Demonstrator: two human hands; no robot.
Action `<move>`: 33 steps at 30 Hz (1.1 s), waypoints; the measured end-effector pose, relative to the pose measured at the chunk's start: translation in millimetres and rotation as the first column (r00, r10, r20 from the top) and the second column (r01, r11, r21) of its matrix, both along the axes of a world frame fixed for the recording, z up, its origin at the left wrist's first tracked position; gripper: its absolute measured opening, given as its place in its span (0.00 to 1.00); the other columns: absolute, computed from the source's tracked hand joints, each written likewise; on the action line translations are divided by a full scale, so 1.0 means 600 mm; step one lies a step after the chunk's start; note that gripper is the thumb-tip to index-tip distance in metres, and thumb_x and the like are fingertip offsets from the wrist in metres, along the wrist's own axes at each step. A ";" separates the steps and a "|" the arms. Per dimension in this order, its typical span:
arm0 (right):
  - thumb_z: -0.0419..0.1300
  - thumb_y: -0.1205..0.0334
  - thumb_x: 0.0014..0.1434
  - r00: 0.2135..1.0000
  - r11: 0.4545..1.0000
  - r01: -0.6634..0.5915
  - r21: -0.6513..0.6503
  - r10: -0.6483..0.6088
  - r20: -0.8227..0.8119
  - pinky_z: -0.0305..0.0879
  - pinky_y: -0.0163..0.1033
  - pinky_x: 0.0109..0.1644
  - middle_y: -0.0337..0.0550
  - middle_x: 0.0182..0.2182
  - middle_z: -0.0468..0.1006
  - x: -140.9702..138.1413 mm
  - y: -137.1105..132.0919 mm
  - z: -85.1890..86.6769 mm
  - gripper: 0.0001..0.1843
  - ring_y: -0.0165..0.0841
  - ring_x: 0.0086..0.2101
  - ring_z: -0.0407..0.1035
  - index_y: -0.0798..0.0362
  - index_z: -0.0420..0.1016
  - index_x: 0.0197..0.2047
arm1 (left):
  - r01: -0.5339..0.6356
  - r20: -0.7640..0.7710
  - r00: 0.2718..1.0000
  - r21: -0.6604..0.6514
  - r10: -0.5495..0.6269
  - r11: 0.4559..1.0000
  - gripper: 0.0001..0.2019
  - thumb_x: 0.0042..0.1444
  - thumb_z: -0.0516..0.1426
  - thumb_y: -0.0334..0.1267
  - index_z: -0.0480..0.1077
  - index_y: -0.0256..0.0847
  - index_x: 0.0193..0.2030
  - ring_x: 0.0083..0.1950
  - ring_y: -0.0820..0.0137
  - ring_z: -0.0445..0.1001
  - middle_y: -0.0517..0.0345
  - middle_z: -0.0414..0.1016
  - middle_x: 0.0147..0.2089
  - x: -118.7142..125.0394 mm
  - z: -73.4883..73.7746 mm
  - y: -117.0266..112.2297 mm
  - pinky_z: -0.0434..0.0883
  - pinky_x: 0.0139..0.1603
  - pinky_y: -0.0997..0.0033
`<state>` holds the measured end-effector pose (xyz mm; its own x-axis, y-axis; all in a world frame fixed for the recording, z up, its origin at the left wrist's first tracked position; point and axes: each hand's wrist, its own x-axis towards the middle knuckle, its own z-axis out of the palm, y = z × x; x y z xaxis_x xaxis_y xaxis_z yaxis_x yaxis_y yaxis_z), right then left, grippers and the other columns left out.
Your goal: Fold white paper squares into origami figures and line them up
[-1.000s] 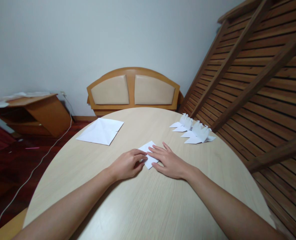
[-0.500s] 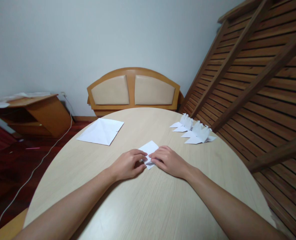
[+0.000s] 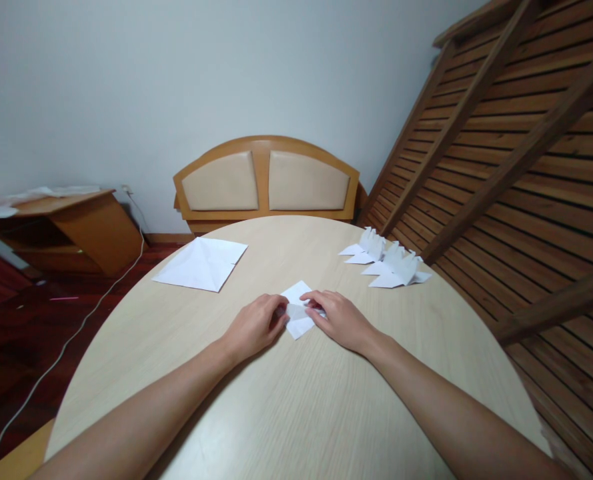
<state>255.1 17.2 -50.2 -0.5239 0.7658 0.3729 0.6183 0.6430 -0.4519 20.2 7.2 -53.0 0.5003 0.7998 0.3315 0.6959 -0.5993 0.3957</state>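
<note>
A small folded white paper (image 3: pixel 299 312) lies on the round light-wood table (image 3: pixel 286 393) in front of me. My left hand (image 3: pixel 253 327) presses its left edge with curled fingers. My right hand (image 3: pixel 340 319) pinches a flap of the same paper at its right side, fingers bent and closed on it. The flap is raised slightly between the two hands. Part of the paper is hidden under my fingers.
A larger creased white sheet (image 3: pixel 201 263) lies at the table's far left. Several finished folded paper figures (image 3: pixel 386 261) sit at the far right. A wooden padded headboard (image 3: pixel 267 179) stands behind the table, slatted wooden frames (image 3: pixel 516 147) lean at right, a low cabinet (image 3: pixel 71 223) at left.
My right hand went from lying flat on the paper to curling and pinching a flap, lifting it toward the middle. My left hand stayed on the paper's left edge.
</note>
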 end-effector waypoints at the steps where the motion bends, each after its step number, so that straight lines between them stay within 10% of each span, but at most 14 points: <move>1: 0.57 0.66 0.67 1.000 1.000 0.015 -0.011 -0.016 -0.017 0.67 0.43 0.48 0.45 0.42 0.80 -0.001 0.002 -0.003 0.12 0.37 0.42 0.74 0.51 0.72 0.53 | -0.004 0.022 1.000 0.003 0.004 1.000 0.16 0.63 0.56 0.35 0.66 0.40 0.57 0.45 0.62 0.76 0.49 0.77 0.46 0.000 -0.002 0.000 0.75 0.48 0.61; 4: 0.57 0.67 0.67 0.999 1.000 0.028 -0.011 -0.028 -0.034 0.67 0.43 0.48 0.45 0.42 0.80 -0.004 0.008 -0.004 0.10 0.36 0.42 0.74 0.51 0.73 0.50 | 0.065 0.033 0.997 0.049 -0.066 0.997 0.25 0.63 0.55 0.31 0.59 0.43 0.66 0.52 0.62 0.75 0.46 0.73 0.58 -0.001 -0.005 0.000 0.75 0.52 0.59; 10: 0.54 0.63 0.69 0.994 0.997 -0.030 0.073 0.022 0.110 0.64 0.51 0.58 0.49 0.52 0.78 -0.008 -0.007 0.011 0.13 0.41 0.53 0.70 0.51 0.77 0.52 | 0.103 -0.143 0.986 0.121 -0.085 0.987 0.15 0.65 0.53 0.30 0.76 0.47 0.52 0.55 0.60 0.74 0.51 0.71 0.63 -0.003 -0.005 0.001 0.76 0.52 0.57; 14: 0.53 0.43 0.68 0.951 0.980 -0.193 -0.045 0.199 0.238 0.42 0.57 0.72 0.56 0.70 0.58 -0.016 -0.037 0.013 0.37 0.45 0.69 0.50 0.56 0.56 0.72 | 0.076 -0.159 0.986 0.126 -0.056 0.989 0.16 0.64 0.54 0.31 0.74 0.44 0.56 0.58 0.57 0.72 0.49 0.74 0.60 -0.002 0.002 0.001 0.73 0.58 0.53; 19: 0.47 0.33 0.66 0.940 0.979 -0.102 -0.177 0.154 0.305 0.36 0.56 0.74 0.57 0.73 0.45 -0.013 -0.041 0.007 0.47 0.47 0.72 0.39 0.60 0.45 0.75 | 0.089 -0.184 0.981 0.127 -0.065 0.988 0.17 0.66 0.51 0.32 0.73 0.40 0.58 0.57 0.57 0.71 0.49 0.75 0.60 -0.001 0.010 0.000 0.72 0.59 0.53; 26: 0.50 0.36 0.66 0.950 0.995 0.043 -0.091 -0.013 0.312 0.47 0.62 0.70 0.58 0.70 0.56 0.016 -0.020 0.013 0.42 0.52 0.69 0.50 0.58 0.57 0.72 | 0.092 -0.202 0.977 0.112 -0.068 0.990 0.16 0.68 0.50 0.36 0.72 0.38 0.57 0.61 0.54 0.70 0.46 0.73 0.62 0.002 0.014 -0.003 0.70 0.62 0.49; 33: 0.61 0.56 0.62 0.953 0.984 -0.170 0.046 0.152 0.262 0.59 0.53 0.63 0.49 0.45 0.83 0.017 -0.028 0.055 0.12 0.47 0.59 0.67 0.50 0.81 0.45 | 0.033 -0.129 0.991 0.128 -0.017 0.991 0.15 0.69 0.49 0.37 0.74 0.38 0.53 0.64 0.56 0.69 0.45 0.75 0.60 -0.001 0.009 0.000 0.66 0.66 0.48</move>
<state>265.2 0.6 -17.4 -0.7227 0.6412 0.2577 0.5936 0.7670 -0.2437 19.4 7.2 -47.4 0.5646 0.7410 0.3635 0.7198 -0.6576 0.2224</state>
